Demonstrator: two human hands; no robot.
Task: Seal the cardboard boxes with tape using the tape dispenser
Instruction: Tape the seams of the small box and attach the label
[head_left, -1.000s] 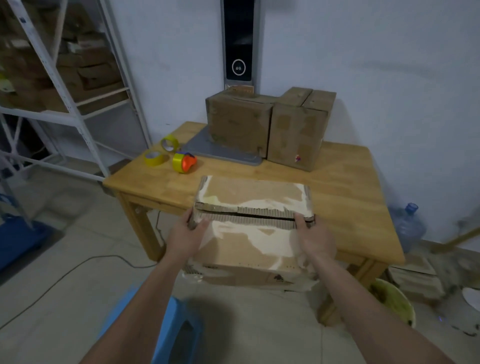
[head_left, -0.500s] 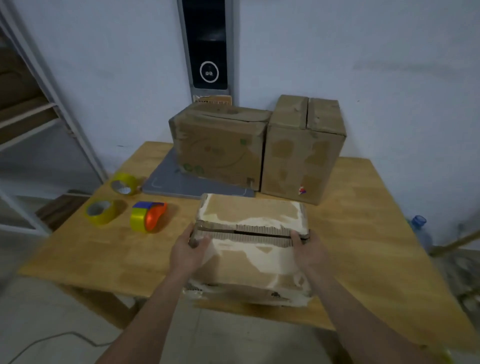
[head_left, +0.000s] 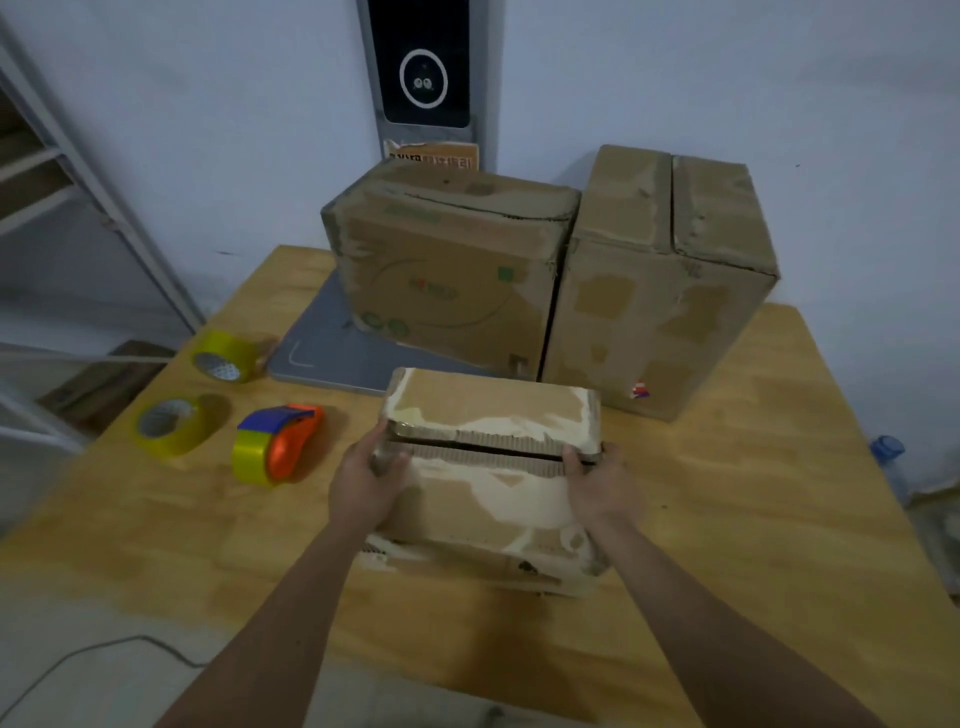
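Your fingers (head_left: 387, 457) are wrapped over the top corners of the worn cardboard box (head_left: 488, 483), left hand (head_left: 366, 486) clamped on the left end and right hand (head_left: 602, 483) on the right end, thumbs up near the flap seam, so both hands are closed on that one box and nothing else. What's changed over the last second: you were standing back from the wooden table (head_left: 753, 493) with the box held out at its front edge, and now you've stepped in and the box is over the tabletop near its front, more or less set down (can't quite tell if the bottom is fully resting yet, it's blurry down there). The top flaps meet with a dark gap showing along the seam, so it isn't sealed. The tape dispenser (head_left: 278, 444) with the orange handle sits just left of your left hand, with two loose tape rolls (head_left: 174, 423) further left. Two bigger boxes (head_left: 452, 270) are parked at the back against the wall. To me that means the carrying bit is basically done and the next thing is letting go with one hand to grab the dispenser, probably keeping the other pressing those flaps together.
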